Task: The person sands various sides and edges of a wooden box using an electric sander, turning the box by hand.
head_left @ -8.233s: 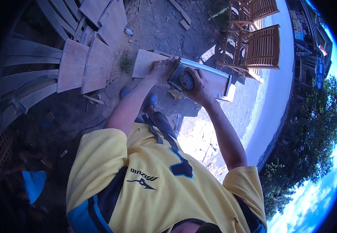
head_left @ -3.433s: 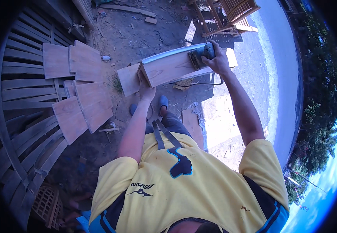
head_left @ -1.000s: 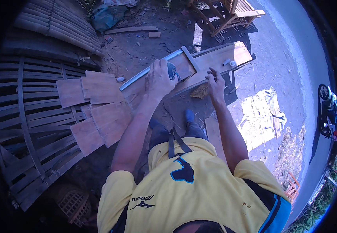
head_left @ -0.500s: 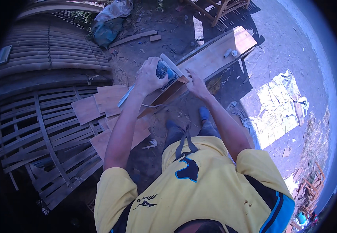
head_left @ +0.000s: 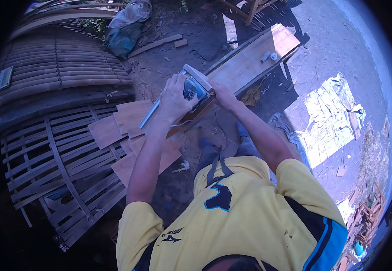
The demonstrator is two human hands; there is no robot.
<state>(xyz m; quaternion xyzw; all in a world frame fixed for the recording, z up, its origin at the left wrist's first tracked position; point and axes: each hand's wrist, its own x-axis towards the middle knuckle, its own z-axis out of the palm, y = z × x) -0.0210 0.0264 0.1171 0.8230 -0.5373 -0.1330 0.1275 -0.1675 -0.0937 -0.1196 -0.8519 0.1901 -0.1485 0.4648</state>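
Observation:
My left hand (head_left: 174, 100) is closed around a blue handheld power tool (head_left: 191, 89); its exact kind does not show clearly. The tool rests at the near end of a long wooden board (head_left: 239, 67). A pale, narrow strip (head_left: 196, 77) lies along the tool's far side. My right hand (head_left: 223, 95) is at the near end of that strip, its fingers bent and pressed on the strip or the wood edge under it. The fingertips are partly hidden. A thin metal straightedge (head_left: 149, 114) sticks out beside my left wrist, and a cord (head_left: 182, 123) hangs below the tool.
Loose wooden panels (head_left: 135, 113) overlap on a slatted bamboo platform (head_left: 74, 158) at left. A small white roll (head_left: 273, 56) sits on the board's far part. Plastic sacks (head_left: 126, 34) lie at the back, a pale sheet (head_left: 331, 119) on the ground at right.
My right hand has moved slightly left, its fingers going from spread to bent against the strip or wood edge. My left hand stays on the power tool. The whole view has shifted a little.

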